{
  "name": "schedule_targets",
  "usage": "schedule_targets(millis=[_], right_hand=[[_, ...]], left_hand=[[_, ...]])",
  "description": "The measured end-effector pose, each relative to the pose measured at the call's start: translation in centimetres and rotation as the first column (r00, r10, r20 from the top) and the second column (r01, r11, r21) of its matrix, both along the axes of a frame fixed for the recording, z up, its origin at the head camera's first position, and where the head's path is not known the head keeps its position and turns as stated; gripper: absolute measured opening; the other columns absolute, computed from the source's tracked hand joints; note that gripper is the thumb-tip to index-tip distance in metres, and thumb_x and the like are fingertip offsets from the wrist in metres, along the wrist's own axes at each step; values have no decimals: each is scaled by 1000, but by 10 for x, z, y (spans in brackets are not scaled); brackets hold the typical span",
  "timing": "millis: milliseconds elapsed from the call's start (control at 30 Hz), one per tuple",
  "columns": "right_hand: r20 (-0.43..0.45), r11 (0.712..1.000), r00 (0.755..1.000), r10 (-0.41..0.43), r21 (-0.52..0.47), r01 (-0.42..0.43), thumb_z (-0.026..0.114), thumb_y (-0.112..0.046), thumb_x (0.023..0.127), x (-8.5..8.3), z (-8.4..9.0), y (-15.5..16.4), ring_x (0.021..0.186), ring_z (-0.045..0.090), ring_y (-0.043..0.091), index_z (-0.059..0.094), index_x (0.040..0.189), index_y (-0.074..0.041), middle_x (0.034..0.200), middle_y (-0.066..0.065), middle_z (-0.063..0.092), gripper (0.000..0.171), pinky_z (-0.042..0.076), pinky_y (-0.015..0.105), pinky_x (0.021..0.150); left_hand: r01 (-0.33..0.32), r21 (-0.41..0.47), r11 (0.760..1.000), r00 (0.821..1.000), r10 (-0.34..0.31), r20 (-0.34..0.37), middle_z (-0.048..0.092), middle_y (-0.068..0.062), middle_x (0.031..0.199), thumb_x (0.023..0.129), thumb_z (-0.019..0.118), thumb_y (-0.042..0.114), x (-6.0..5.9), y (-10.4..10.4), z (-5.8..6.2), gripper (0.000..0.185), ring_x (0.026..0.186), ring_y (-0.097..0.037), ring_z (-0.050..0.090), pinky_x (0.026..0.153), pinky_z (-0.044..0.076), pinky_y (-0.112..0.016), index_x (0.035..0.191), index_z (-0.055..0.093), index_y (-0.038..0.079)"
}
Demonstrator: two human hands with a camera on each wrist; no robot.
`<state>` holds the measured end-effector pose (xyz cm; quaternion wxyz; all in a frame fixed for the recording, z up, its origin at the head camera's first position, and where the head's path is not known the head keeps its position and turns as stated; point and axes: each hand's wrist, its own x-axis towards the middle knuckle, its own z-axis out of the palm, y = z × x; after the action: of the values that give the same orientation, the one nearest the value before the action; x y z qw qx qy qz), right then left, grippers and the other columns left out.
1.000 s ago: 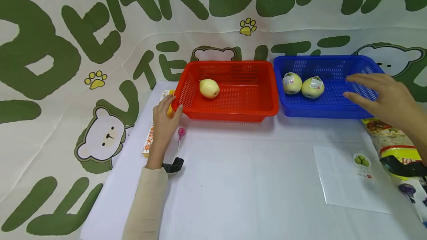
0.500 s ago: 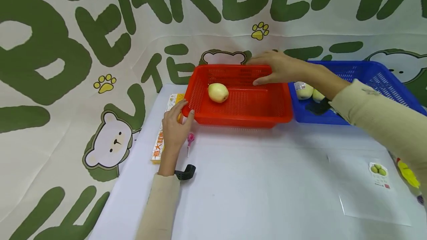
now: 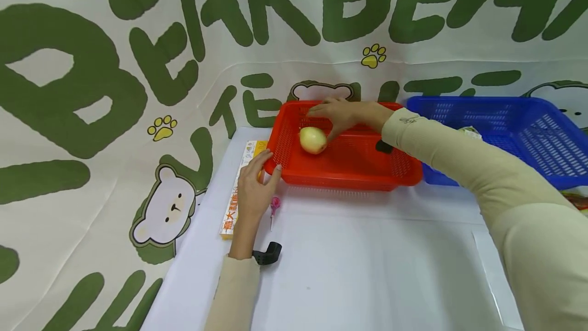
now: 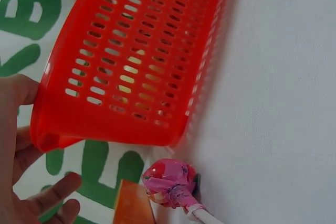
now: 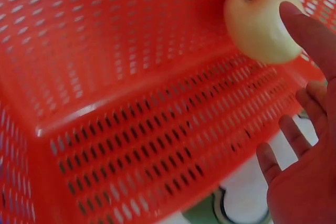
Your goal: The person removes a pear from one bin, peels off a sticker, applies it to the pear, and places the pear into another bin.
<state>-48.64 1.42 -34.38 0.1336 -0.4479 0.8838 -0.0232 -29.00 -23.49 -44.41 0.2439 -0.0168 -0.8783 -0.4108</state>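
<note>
Our right hand (image 3: pixel 342 115) reaches into the red basket (image 3: pixel 399 167), fingers spread and relaxed, grasping nothing. The apple (image 3: pixel 313 140) lies on the basket floor just below and in front of the fingertips. From the right wrist view the thumb appears to touch the apple's side, while the other fingers (image 5: pixel 294 135) stay apart from it. We cannot tell for certain whether contact is made.

Our left hand (image 3: pixel 255 186) rests against the near left corner of the red basket, fingers straight along the outer wall, thumb at the rim, not clenched. Just beside this hand, on the white table (image 3: pixel 367 269), lies a pink lollipop (image 3: pixel 274 204). Under the hand's outer edge sits a long yellow box (image 3: pixel 231 213). To the right of our right forearm stands the blue basket (image 3: pixel 542 132), touching the red one.
</note>
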Motion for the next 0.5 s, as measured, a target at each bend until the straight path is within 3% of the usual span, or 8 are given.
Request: schedule_targets(millis=[133, 233, 400, 500], right_hand=[[86, 1000, 996, -22, -10, 22, 86, -36, 79, -6, -19, -12, 133, 28, 28, 41, 154, -25, 156, -1, 41, 88, 25, 51, 99], [100, 999, 995, -5, -35, 8, 86, -28, 80, -8, -32, -18, 130, 33, 29, 45, 151, -22, 151, 3, 47, 83, 27, 50, 95], [-32, 996, 998, 52, -71, -54, 87, -29, 77, -6, -43, -20, 127, 41, 31, 54, 143, -15, 138, 7, 58, 75, 27, 52, 94], [-114, 995, 992, 52, -82, -61, 87, -34, 76, 1, -34, -18, 124, 44, 28, 58, 139, -14, 131, 5, 63, 72, 26, 52, 93]], left_hand=[[5, -3, 1000, 1000, -5, -7, 54, 15, 143, 95, 65, 42, 0, -1, 1, 45, 120, -17, 52, 98, 46, -42, 136, 64, 23], [16, 1, 1000, 1000, -16, -20, 54, 14, 143, 95, 65, 41, -1, -2, 1, 45, 122, -16, 52, 98, 47, -41, 135, 64, 21], [25, 6, 1000, 999, -25, -30, 55, 13, 142, 95, 66, 39, -3, 0, -3, 44, 127, -14, 51, 99, 46, -41, 135, 64, 19], [16, 10, 1000, 1000, -15, -26, 55, 13, 142, 94, 66, 39, -5, -1, -2, 45, 128, -13, 50, 100, 48, -42, 135, 64, 21]])
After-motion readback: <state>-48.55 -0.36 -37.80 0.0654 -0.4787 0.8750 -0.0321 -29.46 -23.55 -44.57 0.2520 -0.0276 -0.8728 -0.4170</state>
